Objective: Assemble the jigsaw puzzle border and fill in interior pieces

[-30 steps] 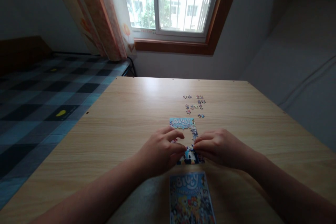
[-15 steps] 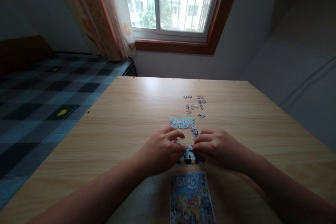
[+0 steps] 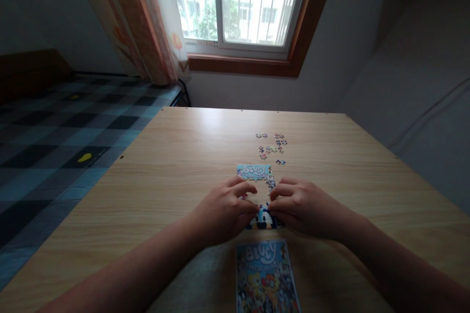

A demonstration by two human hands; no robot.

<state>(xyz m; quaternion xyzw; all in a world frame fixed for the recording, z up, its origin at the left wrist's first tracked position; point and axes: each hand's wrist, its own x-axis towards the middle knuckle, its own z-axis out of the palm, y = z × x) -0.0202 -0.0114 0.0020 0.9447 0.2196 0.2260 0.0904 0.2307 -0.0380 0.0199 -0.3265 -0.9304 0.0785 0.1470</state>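
Note:
A partly assembled jigsaw puzzle (image 3: 254,171) lies flat on the table, with a gap in its middle where bare wood shows. Its top carries a "Bluey" title, and a blue dog's face is at the bottom. My left hand (image 3: 229,208) rests on the puzzle's left side, thumb tip by the dog's face. A space shows between its thumb and curled index finger. Opposite it, my right hand (image 3: 297,205) has its fingertips drawn together at the gap's lower right, seemingly around a small puzzle piece that they mostly hide. Both hands cover parts of the puzzle's sides.
Several loose puzzle pieces (image 3: 274,149) lie beyond the puzzle on the wooden table (image 3: 176,156). Nearer me is a printed "Bluey" picture sheet (image 3: 266,274). A bed with a checked cover (image 3: 110,122) stands left of the table; a window (image 3: 253,5) is ahead.
Both hands stay almost where they were over the puzzle. My right fingertips have shifted very slightly, and the whole view has drifted a little.

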